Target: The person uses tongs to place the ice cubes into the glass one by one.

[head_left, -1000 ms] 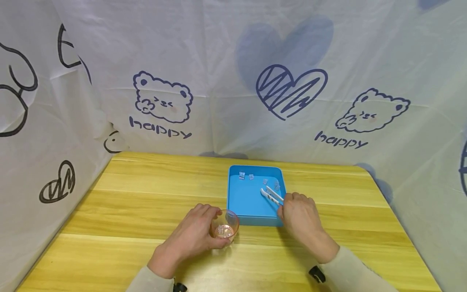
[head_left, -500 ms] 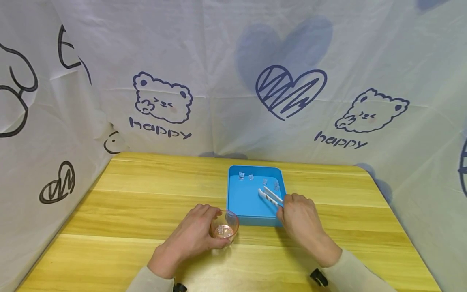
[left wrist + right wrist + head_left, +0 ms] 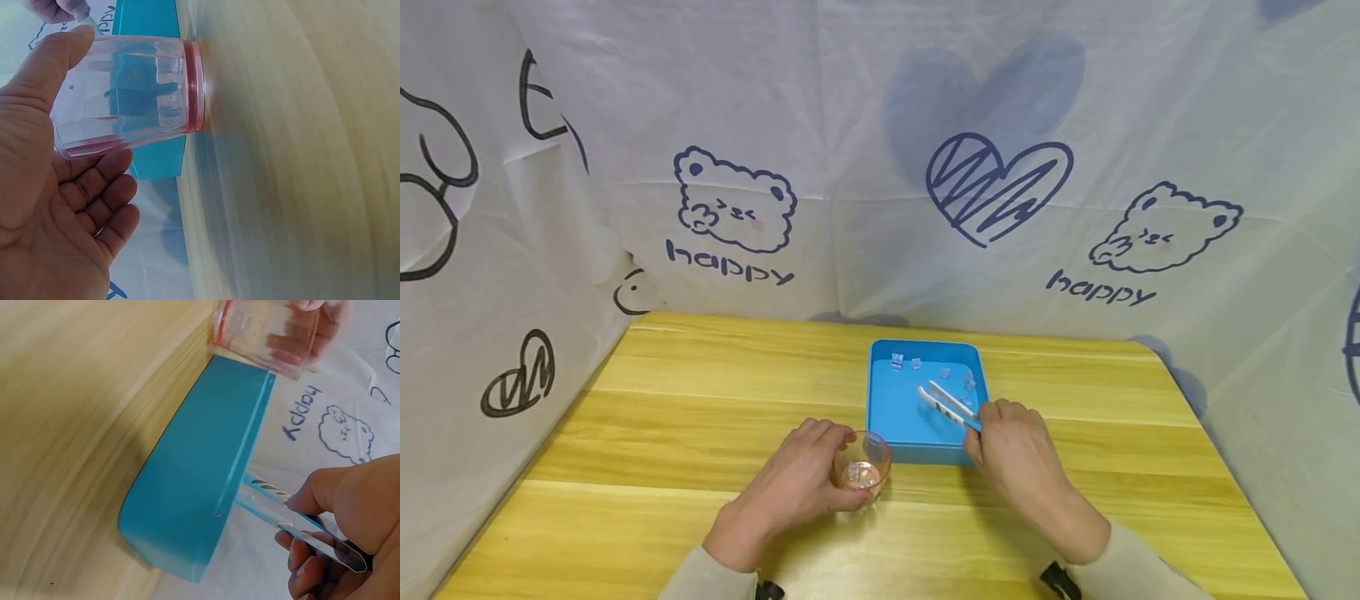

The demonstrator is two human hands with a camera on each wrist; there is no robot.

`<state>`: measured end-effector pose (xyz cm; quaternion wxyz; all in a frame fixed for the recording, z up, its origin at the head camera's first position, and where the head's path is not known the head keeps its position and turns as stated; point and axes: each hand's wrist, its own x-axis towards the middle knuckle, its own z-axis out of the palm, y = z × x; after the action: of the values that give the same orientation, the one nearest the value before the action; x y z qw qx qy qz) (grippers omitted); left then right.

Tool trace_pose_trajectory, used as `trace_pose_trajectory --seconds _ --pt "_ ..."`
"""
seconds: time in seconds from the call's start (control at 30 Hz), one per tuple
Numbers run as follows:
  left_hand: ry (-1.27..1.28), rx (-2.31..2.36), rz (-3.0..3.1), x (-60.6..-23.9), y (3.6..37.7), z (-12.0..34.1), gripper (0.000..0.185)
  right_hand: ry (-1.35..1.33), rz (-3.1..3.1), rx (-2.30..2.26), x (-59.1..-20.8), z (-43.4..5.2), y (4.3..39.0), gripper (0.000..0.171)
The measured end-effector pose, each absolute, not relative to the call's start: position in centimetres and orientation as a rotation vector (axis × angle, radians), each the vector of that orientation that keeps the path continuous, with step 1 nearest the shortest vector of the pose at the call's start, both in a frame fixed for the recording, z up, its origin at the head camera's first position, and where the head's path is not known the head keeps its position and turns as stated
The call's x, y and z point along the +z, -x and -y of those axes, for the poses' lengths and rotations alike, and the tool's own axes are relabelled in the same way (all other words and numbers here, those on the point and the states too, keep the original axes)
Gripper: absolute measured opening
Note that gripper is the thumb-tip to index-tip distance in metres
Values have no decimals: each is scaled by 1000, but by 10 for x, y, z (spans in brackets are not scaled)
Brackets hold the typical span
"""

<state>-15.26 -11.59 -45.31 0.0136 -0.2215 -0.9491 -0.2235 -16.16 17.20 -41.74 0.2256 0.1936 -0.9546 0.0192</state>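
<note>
Tongs [image 3: 946,402] pinched in right hand [image 3: 1015,450], tips parted over the blue tray [image 3: 895,417], near small clear pieces [image 3: 897,361]. Left hand [image 3: 793,487] fingers wrap pink cup [image 3: 861,467], standing on desk [image 3: 662,417] just before the tray.

Plastic, wood grain and cloth
Clear glossy pink-tinted cup [image 3: 862,467]; smooth matt blue plastic tray [image 3: 895,417]; shiny tongs [image 3: 947,404]; satin wood-grain worktop [image 3: 700,400]; creased printed cloth [image 3: 850,125] at 12 o'clock.
</note>
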Motion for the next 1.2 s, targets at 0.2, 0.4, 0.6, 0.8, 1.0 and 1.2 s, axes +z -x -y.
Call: trace_pose_trajectory --seconds 0.2,0.4,0.6,0.8,1.0,1.2 --pt "694 -694 2963 -453 153 116 76 -595 2581 96 -410 -168 153 25" --pt "688 -704 2972 -453 153 116 76 -687 2506 156 -401 -161 143 18" --pt "692 -705 2963 -453 153 117 75 -808 2445 255 -395 -152 126 15" --pt "682 -690 2948 -453 153 117 72 -850 2500 311 -394 -148 112 14" --pt "687 -687 2938 -453 153 117 71 -892 2481 337 -402 -148 109 12" --pt "688 -704 2944 -454 153 117 70 -913 2463 336 -412 -150 111 12"
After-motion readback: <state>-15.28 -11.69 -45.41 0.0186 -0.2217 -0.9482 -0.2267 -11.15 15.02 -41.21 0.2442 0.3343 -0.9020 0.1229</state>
